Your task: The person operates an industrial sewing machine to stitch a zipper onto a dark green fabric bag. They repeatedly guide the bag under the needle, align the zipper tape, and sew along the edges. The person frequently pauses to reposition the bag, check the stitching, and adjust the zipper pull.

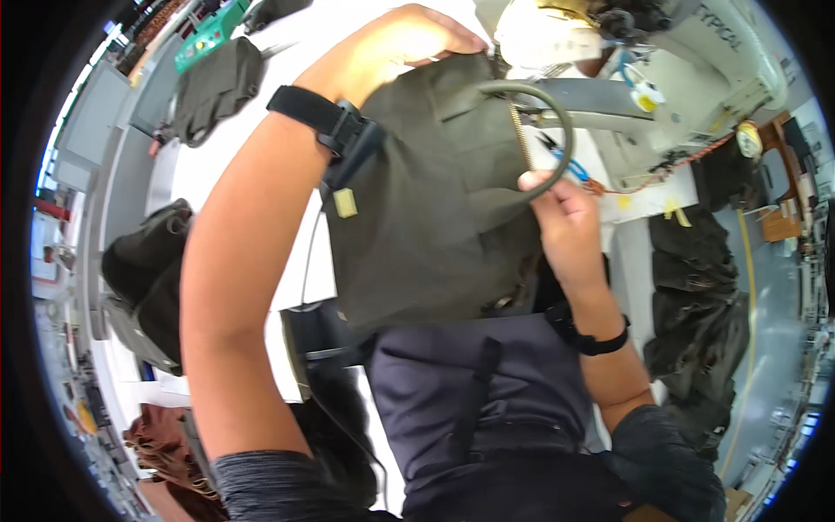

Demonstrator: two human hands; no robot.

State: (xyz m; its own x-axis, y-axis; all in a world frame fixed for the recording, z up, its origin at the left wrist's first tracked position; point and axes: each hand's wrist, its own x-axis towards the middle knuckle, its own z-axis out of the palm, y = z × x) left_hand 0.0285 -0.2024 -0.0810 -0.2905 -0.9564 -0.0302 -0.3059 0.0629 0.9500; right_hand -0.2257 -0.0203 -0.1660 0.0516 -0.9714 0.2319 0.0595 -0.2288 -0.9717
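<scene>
While the dark olive fabric bag (417,209) lies slantwise between both hands, over the near edge of the white tabletop (639,198), its brass-coloured zip teeth (521,139) run from near the left hand (422,36) down toward the right hand (570,217). The rounded olive carrying handle (570,122) bows out to the right across that zip line, its lower end meeting the right fingers, which grasp it between thumb and forefinger. That hand is plainly nearer the loop; the left reaches over the bag's far end with fingertips at its upper edge, though glare means I cannot tell whether they grip it or merely rest there. Just right of the handle, blue-handled thread snips (570,163) lie on the tabletop. As for markings, large dark capital lettering shows on the cream sewing machine (718,83) at upper right, while the small pale-yellow tag (345,204) at the bag's left edge shows no readable writing.
</scene>
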